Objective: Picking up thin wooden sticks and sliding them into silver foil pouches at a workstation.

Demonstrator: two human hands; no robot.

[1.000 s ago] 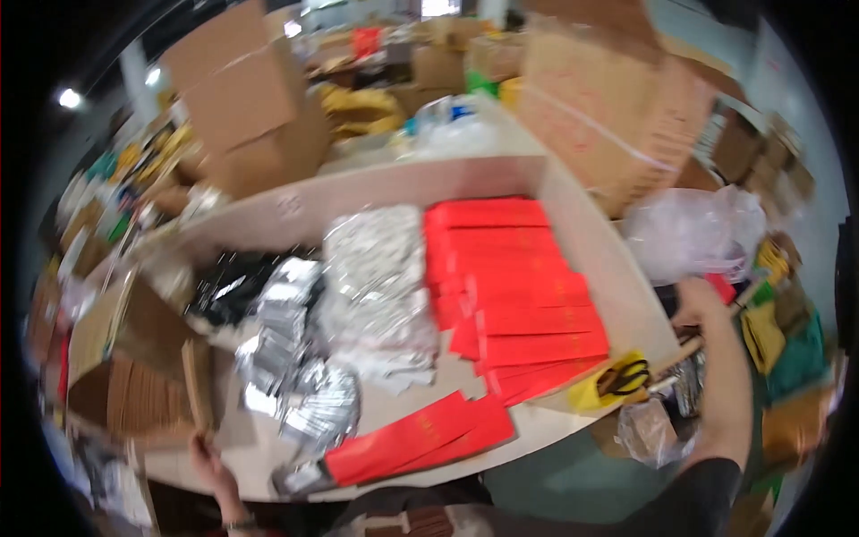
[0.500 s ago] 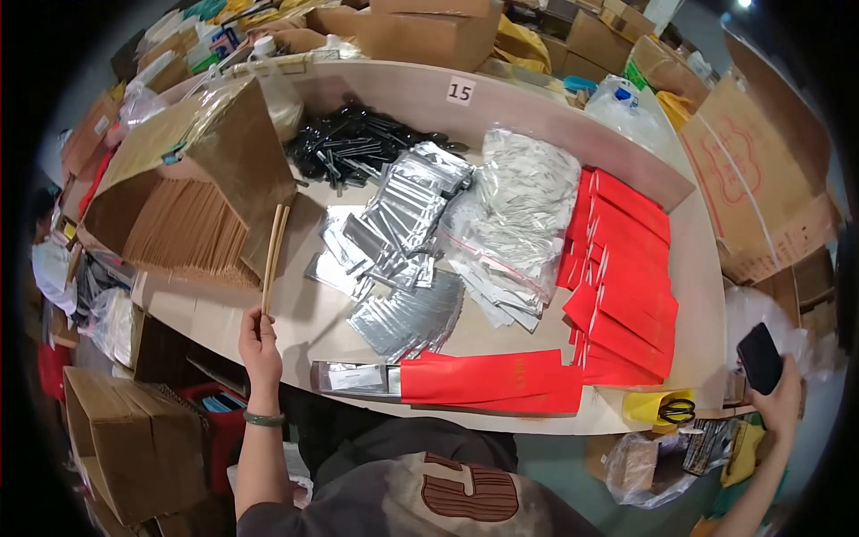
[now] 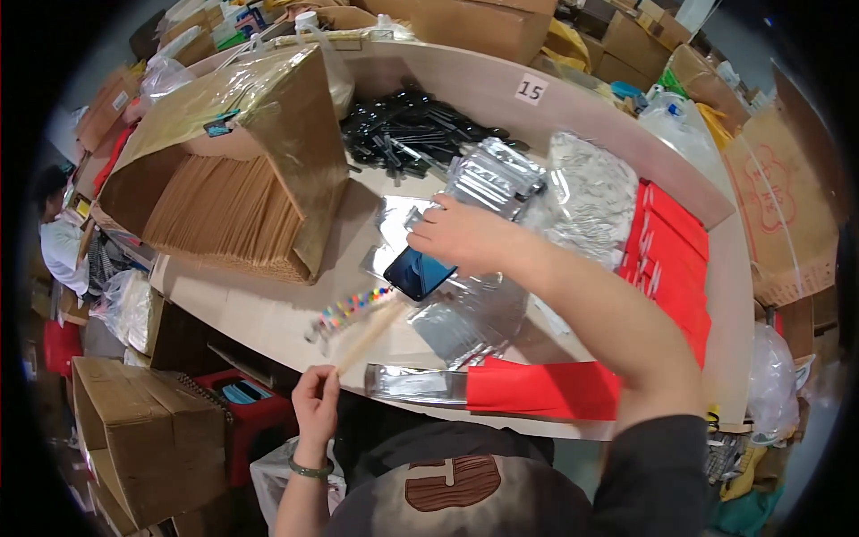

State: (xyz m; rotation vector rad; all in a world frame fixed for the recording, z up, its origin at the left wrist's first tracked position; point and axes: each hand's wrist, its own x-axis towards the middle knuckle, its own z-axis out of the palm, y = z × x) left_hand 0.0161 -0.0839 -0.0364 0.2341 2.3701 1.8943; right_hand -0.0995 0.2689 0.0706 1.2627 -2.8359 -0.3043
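Observation:
My left hand [image 3: 315, 407], at the table's front edge, pinches a pair of wooden chopsticks [image 3: 369, 338], blurred by motion. In my right hand [image 3: 465, 234] is a smartphone [image 3: 419, 274], its screen lit with a bluish picture. From the phone's lower corner swings a strap of colourful beads [image 3: 351, 309], close to the chopsticks. Under and around the phone lie silver foil packets [image 3: 497, 179] and fanned clear-silver sleeves [image 3: 452, 336], partly hidden by my right arm. Nearer to me, a silver packet [image 3: 413, 383] sticks out of red paper sleeves [image 3: 546, 387].
A cardboard box [image 3: 295, 152] holding brown paper sleeves [image 3: 224, 210] stands at the left. Black plastic utensils [image 3: 416, 130] are heaped at the back, beside a bag of white packets [image 3: 595, 183]. More red sleeves [image 3: 676, 242] lie right. A low wall [image 3: 591, 121] rims the table.
My right hand has brought the phone from beyond the table's right edge to above the silver packets. The chopsticks have tipped from upright toward the right, and the view has shifted.

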